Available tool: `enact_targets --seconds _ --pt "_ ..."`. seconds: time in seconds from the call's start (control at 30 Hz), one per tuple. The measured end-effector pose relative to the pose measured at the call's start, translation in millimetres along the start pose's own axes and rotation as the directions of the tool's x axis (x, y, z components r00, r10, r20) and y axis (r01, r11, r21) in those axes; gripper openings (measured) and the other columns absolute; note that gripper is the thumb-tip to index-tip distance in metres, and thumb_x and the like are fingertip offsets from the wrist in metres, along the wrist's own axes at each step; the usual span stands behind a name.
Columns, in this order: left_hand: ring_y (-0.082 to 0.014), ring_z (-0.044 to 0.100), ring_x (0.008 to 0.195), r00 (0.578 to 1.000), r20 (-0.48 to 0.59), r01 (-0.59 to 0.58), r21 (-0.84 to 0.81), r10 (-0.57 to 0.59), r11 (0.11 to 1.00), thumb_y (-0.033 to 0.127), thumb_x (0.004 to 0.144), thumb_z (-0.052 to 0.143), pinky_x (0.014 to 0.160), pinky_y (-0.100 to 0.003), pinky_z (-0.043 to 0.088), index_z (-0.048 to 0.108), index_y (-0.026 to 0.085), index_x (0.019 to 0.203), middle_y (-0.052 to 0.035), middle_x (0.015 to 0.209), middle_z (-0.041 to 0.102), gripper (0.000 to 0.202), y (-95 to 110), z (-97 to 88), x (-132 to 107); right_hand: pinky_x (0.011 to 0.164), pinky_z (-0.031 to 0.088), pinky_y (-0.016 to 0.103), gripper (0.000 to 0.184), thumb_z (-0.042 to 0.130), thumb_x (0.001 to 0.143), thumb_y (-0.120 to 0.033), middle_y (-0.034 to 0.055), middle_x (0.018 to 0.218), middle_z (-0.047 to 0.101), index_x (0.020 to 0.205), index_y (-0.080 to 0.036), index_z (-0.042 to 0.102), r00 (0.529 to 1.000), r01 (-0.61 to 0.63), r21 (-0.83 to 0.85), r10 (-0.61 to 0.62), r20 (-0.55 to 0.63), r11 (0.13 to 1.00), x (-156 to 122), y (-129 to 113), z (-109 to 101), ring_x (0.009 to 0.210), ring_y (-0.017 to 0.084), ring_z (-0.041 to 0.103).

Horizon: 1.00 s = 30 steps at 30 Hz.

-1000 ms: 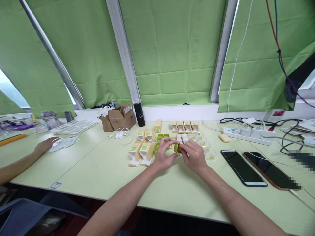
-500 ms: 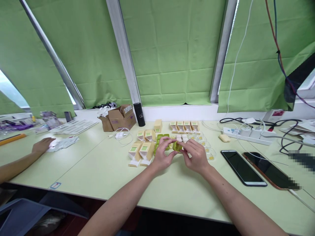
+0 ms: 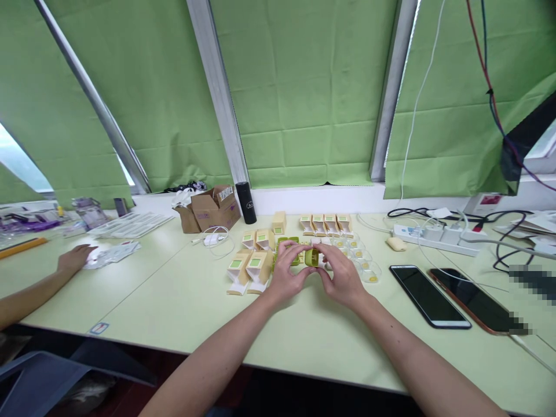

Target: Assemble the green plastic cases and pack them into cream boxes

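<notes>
Between my two hands is a small olive-green plastic case (image 3: 311, 258), hollow on the side turned toward me. My left hand (image 3: 288, 270) grips its left side with thumb and fingers. The fingertips of my right hand (image 3: 341, 273) close on its right side. Behind my left hand more green cases (image 3: 288, 239) stand in a group, partly hidden. Left of them are several cream cartons (image 3: 259, 265) with green labels and open flaps. Clear domed plastic pieces (image 3: 370, 271) with yellow spots lie in rows right of my right hand.
Cream cartons (image 3: 330, 223) stand in a row at the back, near a black cylinder (image 3: 246, 203) and a cardboard box (image 3: 215, 211). Two phones (image 3: 429, 296) and a power strip (image 3: 447, 238) with cables lie on the right. At far left, a co-worker's hand (image 3: 76, 259) touches small packets (image 3: 113, 253).
My right fingers have moved from the case's opening to its right edge, and the case's hollow now shows more. My left hand keeps its hold.
</notes>
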<state>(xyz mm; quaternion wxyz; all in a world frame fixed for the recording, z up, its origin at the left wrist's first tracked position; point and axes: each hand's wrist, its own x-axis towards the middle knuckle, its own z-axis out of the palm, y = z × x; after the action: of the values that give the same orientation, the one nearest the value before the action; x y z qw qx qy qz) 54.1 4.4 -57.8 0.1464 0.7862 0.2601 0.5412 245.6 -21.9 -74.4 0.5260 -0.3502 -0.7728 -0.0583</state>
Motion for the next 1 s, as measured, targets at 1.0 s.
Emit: enact_targets --seconds 1.0 --pt "-0.0221 0.070 0.091 0.889 0.042 0.443 -0.323 -0.455 0.836 0.045 0.085 0.081 0.085 -0.033 0.056 0.075 0.015 0.089 -0.0100 0.095 0.075 0.031 -17 14.0 3 0.090 0.069 0.049 0.047 0.061 0.091 -0.012 0.0125 0.133 0.068 0.136 -0.027 0.060 0.983 -0.164 0.221 0.179 -0.046 0.961 -2 -1 9 0.112 0.029 0.072"
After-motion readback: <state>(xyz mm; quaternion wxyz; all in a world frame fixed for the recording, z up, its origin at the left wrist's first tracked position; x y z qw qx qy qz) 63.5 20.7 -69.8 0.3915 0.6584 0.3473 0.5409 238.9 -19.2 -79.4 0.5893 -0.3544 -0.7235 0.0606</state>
